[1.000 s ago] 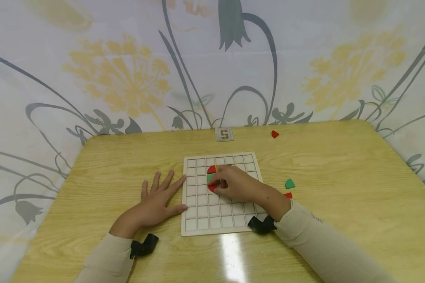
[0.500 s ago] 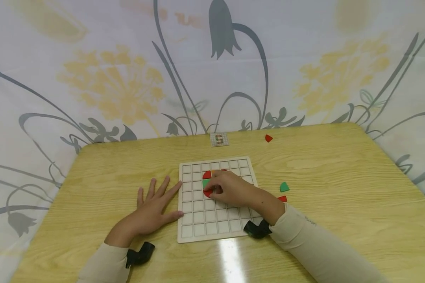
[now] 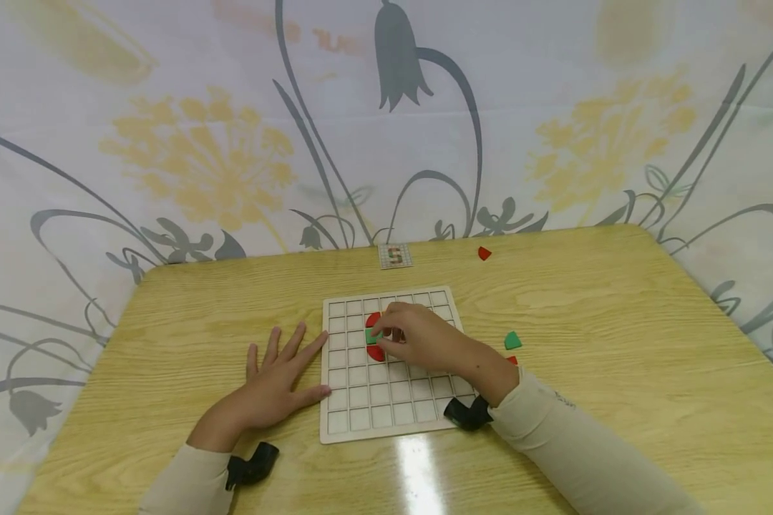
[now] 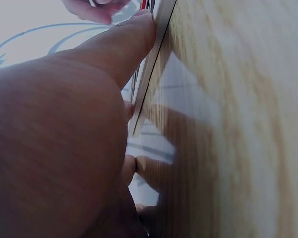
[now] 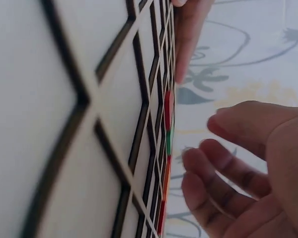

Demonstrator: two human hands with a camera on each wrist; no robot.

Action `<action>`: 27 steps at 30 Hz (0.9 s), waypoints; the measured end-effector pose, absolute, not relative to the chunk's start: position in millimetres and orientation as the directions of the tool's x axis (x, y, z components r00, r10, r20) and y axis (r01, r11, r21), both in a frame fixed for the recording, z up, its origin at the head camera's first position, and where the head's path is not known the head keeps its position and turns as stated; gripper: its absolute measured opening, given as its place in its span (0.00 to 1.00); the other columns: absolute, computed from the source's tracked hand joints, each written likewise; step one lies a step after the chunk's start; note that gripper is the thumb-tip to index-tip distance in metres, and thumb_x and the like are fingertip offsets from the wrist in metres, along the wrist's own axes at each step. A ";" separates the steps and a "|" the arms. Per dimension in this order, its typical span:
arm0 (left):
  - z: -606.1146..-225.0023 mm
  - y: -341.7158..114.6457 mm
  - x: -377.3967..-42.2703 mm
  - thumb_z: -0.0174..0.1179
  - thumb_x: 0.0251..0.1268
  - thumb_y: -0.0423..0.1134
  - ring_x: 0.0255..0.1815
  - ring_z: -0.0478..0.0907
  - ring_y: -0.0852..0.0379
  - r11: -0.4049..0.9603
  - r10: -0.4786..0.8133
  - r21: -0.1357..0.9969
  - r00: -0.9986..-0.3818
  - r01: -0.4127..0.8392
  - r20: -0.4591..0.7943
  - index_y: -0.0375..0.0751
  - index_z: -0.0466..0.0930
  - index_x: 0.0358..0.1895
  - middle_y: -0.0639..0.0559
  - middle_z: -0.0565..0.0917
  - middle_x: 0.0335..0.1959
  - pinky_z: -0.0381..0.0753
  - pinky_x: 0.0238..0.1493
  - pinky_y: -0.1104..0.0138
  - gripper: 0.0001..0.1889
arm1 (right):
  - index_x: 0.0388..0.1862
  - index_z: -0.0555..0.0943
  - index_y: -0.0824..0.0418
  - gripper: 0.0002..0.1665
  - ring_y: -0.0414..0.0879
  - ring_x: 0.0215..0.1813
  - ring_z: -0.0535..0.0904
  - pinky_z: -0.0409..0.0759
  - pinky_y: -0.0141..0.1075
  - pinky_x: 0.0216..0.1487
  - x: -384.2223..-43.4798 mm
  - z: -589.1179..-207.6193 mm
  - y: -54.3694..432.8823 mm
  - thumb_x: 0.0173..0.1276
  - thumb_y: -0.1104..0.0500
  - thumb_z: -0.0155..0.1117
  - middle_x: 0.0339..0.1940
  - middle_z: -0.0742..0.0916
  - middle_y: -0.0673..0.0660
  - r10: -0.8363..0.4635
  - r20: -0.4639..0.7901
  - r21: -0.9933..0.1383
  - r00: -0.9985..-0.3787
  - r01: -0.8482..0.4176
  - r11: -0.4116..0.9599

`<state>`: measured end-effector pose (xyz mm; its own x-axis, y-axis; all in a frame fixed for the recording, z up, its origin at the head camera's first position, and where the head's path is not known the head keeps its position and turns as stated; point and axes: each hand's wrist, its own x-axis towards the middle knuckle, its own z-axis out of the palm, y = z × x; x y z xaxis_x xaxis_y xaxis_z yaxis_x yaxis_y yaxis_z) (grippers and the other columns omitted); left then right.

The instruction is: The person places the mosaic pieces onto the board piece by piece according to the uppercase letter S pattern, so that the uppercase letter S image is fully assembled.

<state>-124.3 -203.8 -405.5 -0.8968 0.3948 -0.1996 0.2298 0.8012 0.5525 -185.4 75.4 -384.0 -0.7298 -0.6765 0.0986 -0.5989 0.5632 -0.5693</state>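
A pale wooden grid board (image 3: 361, 397) lies on the table in the head view. Two red rounded pieces, one above (image 3: 373, 320) and one below, flank a green square piece (image 3: 370, 336) in its cells. My right hand (image 3: 425, 340) hovers over these pieces, hiding part of the board. In the right wrist view its thumb and fingers are bent and apart, with nothing between them; an orange piece (image 5: 167, 173) shows in the grid beyond. Flat with fingers spread, my left hand (image 3: 270, 386) rests on the table, its index fingertip and thumb at the board's left edge.
A small card (image 3: 396, 256) with a coloured figure on a grid lies behind the board. To the right are a red quarter-round piece (image 3: 484, 253), a green one (image 3: 512, 340) and another red piece (image 3: 512, 360) partly behind the right wrist. A patterned cloth (image 3: 232, 143) hangs behind the table.
The head view has tilted and shifted slightly. My right hand's fingertips have lifted a little off the pieces and spread apart, showing more of the lower red piece. My left hand stays in place.
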 end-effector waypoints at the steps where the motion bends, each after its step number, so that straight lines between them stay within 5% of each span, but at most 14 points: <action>1: -405.9 -203.8 -124.3 0.57 0.69 0.63 0.80 0.18 0.32 0.802 0.393 0.552 -0.897 0.229 -0.200 0.61 0.47 0.82 0.42 0.36 0.84 0.14 0.68 0.32 0.43 | 0.47 0.88 0.56 0.09 0.38 0.35 0.75 0.77 0.28 0.36 -185.6 -382.3 76.4 0.72 0.59 0.64 0.40 0.84 0.48 -0.668 0.109 -0.567 -0.736 -0.598 0.567; 10: -408.5 -205.7 -125.4 0.57 0.69 0.64 0.80 0.17 0.33 0.801 0.397 0.552 -0.895 0.231 -0.201 0.62 0.46 0.82 0.43 0.36 0.84 0.13 0.69 0.33 0.43 | 0.48 0.87 0.60 0.10 0.42 0.39 0.79 0.81 0.34 0.41 -191.1 -369.8 92.7 0.72 0.60 0.64 0.39 0.85 0.51 -0.584 0.227 -0.545 -0.780 -0.598 0.587; 18: -407.6 -204.0 -125.5 0.56 0.70 0.63 0.80 0.16 0.33 0.795 0.409 0.560 -0.889 0.234 -0.209 0.61 0.46 0.82 0.42 0.35 0.84 0.13 0.68 0.33 0.43 | 0.51 0.86 0.61 0.12 0.51 0.51 0.82 0.83 0.47 0.48 -196.6 -358.6 119.0 0.72 0.61 0.64 0.48 0.86 0.55 -0.463 0.300 -0.575 -0.834 -0.546 0.609; 27: -403.6 -203.9 -124.5 0.57 0.70 0.62 0.79 0.17 0.31 0.790 0.409 0.568 -0.889 0.232 -0.205 0.60 0.46 0.82 0.41 0.36 0.84 0.12 0.68 0.33 0.43 | 0.55 0.84 0.63 0.14 0.57 0.52 0.79 0.80 0.50 0.52 -217.6 -348.0 158.1 0.74 0.62 0.61 0.51 0.85 0.61 -0.393 0.249 -0.518 -0.885 -0.465 0.718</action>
